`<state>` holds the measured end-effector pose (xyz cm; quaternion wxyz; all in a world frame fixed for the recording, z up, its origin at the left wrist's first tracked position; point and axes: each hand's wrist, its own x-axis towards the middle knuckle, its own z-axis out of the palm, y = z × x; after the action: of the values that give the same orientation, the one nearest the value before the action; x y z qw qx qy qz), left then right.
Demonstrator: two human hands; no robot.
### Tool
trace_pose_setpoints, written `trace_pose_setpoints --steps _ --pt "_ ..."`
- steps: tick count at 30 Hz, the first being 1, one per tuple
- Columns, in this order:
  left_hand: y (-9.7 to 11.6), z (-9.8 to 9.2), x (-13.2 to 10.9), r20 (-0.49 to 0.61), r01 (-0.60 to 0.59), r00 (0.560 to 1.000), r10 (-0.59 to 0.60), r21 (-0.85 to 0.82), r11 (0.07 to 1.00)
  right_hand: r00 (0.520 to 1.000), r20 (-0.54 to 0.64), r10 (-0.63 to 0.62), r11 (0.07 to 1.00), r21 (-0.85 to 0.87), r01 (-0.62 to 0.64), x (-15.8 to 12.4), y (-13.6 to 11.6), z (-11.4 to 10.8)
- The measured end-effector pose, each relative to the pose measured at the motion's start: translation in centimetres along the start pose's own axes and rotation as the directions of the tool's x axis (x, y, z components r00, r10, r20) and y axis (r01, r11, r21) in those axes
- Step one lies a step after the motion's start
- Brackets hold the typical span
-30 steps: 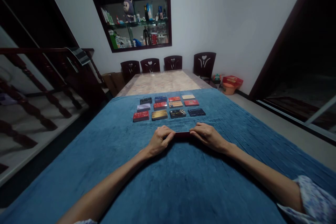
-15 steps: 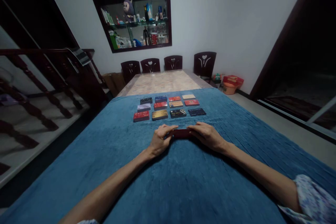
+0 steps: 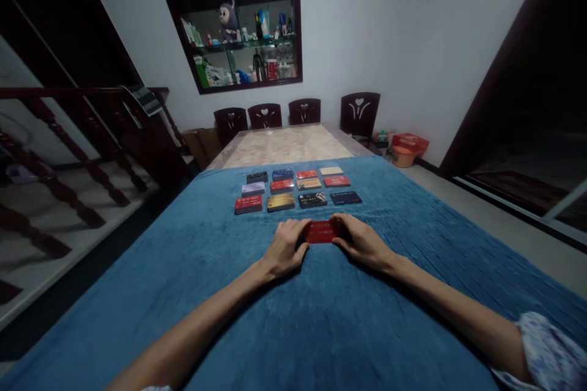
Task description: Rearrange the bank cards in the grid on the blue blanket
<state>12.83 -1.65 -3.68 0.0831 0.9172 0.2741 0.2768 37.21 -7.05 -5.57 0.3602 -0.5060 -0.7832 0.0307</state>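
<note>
A red card, perhaps a stack of them, is held by its two short ends over the blue cloth, its printed face toward me. My left hand grips the left end between thumb and fingers. On the right end, the thumb and fingers of my right hand are closed. Just beyond my hands, card stacks lie in three rows. The nearest row has a red stack, a gold stack, a black stack and a dark blue card.
The blue cloth covers the near part of the table; its bare marble-like top shows farther back. Dark chairs stand at the far end. A wooden railing is on the left, an orange bucket on the right floor.
The red card has tilted so that its printed face now shows instead of a dark edge. My thumbs have moved to its lower corners, with the fingers at the top.
</note>
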Motion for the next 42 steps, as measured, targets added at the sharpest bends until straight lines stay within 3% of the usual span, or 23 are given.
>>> trace_pose_setpoints --steps 23,42 --pt "-0.7 0.2 0.2 0.118 0.210 0.974 -0.191 -0.171 0.963 0.988 0.155 -0.010 0.999 0.054 0.002 0.4 1.3 -0.5" --pt "0.8 -1.6 1.0 0.236 0.248 0.946 -0.224 -0.078 0.966 0.946 0.322 0.041 0.999 0.001 -0.044 1.9 -0.3 -2.0"
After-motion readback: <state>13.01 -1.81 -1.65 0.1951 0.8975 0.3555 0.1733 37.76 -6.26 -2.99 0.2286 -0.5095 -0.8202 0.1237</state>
